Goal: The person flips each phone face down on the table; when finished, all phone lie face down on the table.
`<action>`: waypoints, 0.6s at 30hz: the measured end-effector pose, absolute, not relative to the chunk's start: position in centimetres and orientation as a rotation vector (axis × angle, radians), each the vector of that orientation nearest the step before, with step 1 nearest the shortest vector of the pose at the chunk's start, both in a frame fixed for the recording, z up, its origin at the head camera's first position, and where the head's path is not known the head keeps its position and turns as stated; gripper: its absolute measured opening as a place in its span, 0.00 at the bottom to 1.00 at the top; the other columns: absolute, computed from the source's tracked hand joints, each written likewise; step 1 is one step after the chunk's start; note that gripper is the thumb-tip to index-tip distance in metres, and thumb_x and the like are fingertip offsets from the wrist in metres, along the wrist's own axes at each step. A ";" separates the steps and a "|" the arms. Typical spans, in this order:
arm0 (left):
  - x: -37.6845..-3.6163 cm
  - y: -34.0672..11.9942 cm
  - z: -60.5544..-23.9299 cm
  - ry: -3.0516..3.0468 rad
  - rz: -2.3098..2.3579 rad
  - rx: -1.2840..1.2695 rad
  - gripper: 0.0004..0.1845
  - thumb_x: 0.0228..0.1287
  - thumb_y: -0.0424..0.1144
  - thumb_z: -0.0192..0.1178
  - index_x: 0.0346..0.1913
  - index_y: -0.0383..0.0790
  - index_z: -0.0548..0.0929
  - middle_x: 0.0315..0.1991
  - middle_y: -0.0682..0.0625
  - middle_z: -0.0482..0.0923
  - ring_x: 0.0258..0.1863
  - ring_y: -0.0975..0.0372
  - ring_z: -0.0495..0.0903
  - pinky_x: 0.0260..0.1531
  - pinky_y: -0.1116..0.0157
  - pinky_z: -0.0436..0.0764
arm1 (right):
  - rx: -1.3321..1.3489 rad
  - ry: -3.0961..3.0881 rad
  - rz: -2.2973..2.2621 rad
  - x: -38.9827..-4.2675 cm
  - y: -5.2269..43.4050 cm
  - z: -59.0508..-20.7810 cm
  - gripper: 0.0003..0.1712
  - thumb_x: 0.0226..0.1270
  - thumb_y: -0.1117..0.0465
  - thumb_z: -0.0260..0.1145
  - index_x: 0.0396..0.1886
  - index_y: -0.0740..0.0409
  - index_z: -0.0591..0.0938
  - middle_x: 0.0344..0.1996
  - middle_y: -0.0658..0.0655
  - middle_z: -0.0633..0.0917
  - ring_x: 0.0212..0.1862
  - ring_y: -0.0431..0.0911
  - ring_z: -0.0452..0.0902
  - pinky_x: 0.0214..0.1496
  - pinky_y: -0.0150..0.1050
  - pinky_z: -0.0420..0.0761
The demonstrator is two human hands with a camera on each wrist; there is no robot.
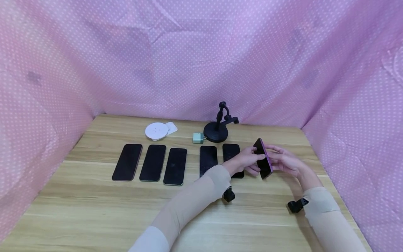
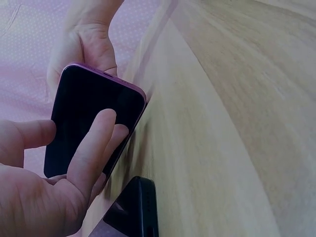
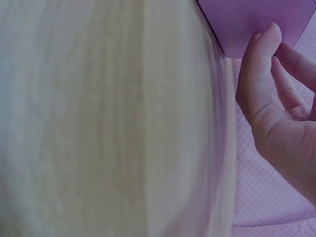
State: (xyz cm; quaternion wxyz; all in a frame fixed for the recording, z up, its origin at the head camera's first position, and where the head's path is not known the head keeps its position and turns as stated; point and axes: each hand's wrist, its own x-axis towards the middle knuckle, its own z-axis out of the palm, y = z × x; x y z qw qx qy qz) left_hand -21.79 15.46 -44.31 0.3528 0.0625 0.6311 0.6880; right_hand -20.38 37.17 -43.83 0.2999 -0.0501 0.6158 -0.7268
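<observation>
A purple phone [image 1: 264, 159] is held tilted above the right part of the table, its dark screen facing left. My left hand [image 1: 246, 160] grips it from the screen side. In the left wrist view, one finger of that hand reaches the phone's left edge and others lie across the screen [image 2: 89, 98]. My right hand [image 1: 284, 161] is behind the phone. In the right wrist view, fingertips of the right hand [image 3: 281, 103] touch the plain purple back [image 3: 252, 24]. A dark phone [image 1: 231, 151] lies beside the left hand, partly covered by it.
Another phone [image 1: 208, 159] lies left of that one, partly hidden by my left arm. Farther left, three phones [image 1: 127, 162] lie in a row. Behind them are a white disc [image 1: 156, 131], a white card [image 1: 171, 127], a green charger [image 1: 198, 138] and a black stand [image 1: 216, 132].
</observation>
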 end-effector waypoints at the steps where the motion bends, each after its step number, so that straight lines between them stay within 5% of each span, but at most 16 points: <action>1: -21.8 15.4 -44.3 1.628 1.783 0.162 0.39 0.73 0.42 0.63 0.79 0.38 0.56 0.66 0.38 0.73 0.40 0.43 0.87 0.36 0.50 0.89 | -0.135 1.643 -1.924 -20.4 37.1 -43.8 0.22 0.84 0.67 0.46 0.70 0.49 0.68 0.51 0.57 0.86 0.53 0.50 0.83 0.50 0.47 0.87; 10: -21.7 14.7 -43.8 1.592 1.815 0.190 0.35 0.74 0.40 0.62 0.77 0.37 0.60 0.60 0.36 0.77 0.40 0.42 0.87 0.34 0.52 0.90 | -0.137 1.694 -1.889 -20.5 36.6 -43.8 0.28 0.83 0.66 0.48 0.78 0.59 0.58 0.52 0.62 0.85 0.53 0.52 0.83 0.52 0.47 0.86; 18: -21.6 14.4 -43.8 1.539 1.837 0.202 0.35 0.74 0.38 0.62 0.78 0.38 0.60 0.57 0.36 0.79 0.40 0.44 0.88 0.33 0.55 0.90 | -0.149 1.738 -1.853 -20.3 36.6 -44.0 0.26 0.82 0.66 0.50 0.76 0.58 0.62 0.52 0.63 0.85 0.51 0.51 0.83 0.52 0.45 0.86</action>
